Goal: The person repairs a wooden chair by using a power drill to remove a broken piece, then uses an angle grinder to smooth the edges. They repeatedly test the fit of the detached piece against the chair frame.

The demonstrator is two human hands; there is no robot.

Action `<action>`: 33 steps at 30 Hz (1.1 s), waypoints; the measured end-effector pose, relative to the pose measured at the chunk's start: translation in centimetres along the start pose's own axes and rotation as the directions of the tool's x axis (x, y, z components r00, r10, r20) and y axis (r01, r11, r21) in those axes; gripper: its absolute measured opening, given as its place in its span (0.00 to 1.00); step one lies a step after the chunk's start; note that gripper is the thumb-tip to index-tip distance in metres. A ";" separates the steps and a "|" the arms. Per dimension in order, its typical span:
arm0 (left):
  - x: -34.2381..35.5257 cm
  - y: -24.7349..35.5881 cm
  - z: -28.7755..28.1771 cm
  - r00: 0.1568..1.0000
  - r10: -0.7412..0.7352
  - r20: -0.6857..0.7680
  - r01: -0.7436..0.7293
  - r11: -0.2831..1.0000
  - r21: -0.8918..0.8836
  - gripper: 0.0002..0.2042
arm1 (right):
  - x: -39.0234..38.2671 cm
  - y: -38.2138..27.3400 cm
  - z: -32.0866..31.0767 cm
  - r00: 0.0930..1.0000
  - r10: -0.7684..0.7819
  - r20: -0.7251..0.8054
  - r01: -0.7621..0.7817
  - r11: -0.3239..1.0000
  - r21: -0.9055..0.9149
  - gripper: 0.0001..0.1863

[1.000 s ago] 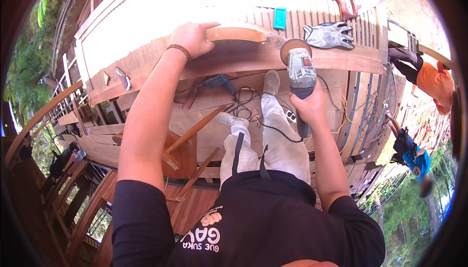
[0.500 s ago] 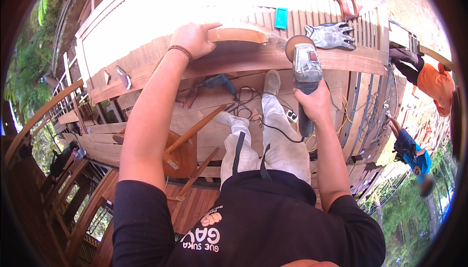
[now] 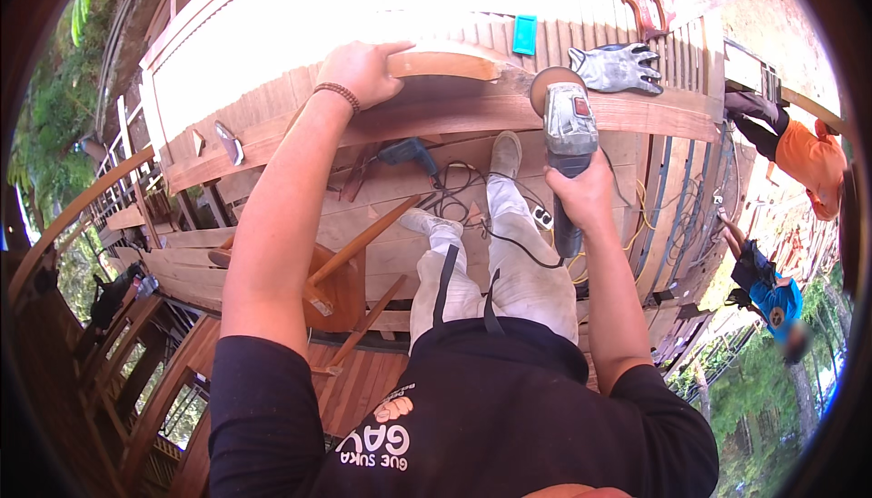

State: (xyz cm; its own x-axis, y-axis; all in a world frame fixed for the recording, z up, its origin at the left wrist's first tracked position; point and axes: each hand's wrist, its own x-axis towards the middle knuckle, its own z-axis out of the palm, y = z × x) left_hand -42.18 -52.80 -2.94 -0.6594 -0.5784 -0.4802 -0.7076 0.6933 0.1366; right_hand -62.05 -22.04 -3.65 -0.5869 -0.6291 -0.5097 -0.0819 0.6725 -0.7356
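A curved piece of wood (image 3: pixel 447 65) lies on the slatted wooden table (image 3: pixel 627 113). At its left end my left hand (image 3: pixel 361 74) grips it, the index finger stretched along its top. In my right hand (image 3: pixel 583 185) is an angle grinder (image 3: pixel 570 124), grey-headed with a dark body, its fingers wrapped round the body. The grinder's round brown disc (image 3: pixel 550 87) stands just right of the wood's right end; whether they touch I cannot tell. The disc is over the table's near edge.
Past the disc lie a grey work glove (image 3: pixel 618 68), a teal rectangular box (image 3: pixel 524 34) and a handsaw (image 3: pixel 647 14). A blue power drill (image 3: pixel 409 154) and cables (image 3: pixel 463 191) are on the floor by my feet, beside a wooden stool (image 3: pixel 341 289). Two people (image 3: pixel 808 157) are at the right.
My hands, the curved wood and the grinder stay almost where they were; the grinder has shifted very slightly left. At the far right, the person in blue has moved a little.
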 end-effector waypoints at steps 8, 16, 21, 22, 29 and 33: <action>-0.1 0.1 0.1 1.000 -0.007 -0.002 0.007 1.000 -0.005 0.26 | 0.3 -0.2 -0.3 1.000 -0.008 0.010 0.008 0.998 -0.059 0.29; 0.0 -0.1 0.2 1.000 -0.014 0.000 0.014 1.000 -0.019 0.27 | 0.3 -1.1 -0.9 1.000 -0.012 -0.008 0.011 0.996 -0.091 0.29; 0.0 -0.1 0.2 1.000 -0.011 0.004 0.011 1.000 -0.015 0.27 | 0.0 -2.9 -1.0 1.000 0.007 0.002 -0.007 0.991 -0.135 0.28; 0.0 -0.1 0.2 1.000 -0.007 -0.007 0.007 1.000 -0.024 0.27 | -0.1 -3.7 -0.9 1.000 0.006 0.026 -0.001 0.987 -0.158 0.28; 0.0 0.4 0.2 1.000 -0.002 -0.014 0.002 1.000 -0.007 0.24 | 0.0 -4.9 -0.2 0.997 0.031 0.072 -0.012 0.967 -0.253 0.29; -0.3 0.3 0.2 1.000 -0.016 -0.004 0.016 1.000 0.001 0.24 | 0.0 -5.1 0.0 0.998 -0.015 0.068 0.032 0.965 -0.262 0.29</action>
State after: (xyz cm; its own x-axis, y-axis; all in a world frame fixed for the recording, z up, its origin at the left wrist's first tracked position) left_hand -42.14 -52.34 -2.96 -0.6491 -0.5909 -0.4791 -0.7178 0.6843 0.1285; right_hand -61.63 -25.50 0.05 -0.5293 -0.6642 -0.5279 -0.3089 0.7303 -0.6093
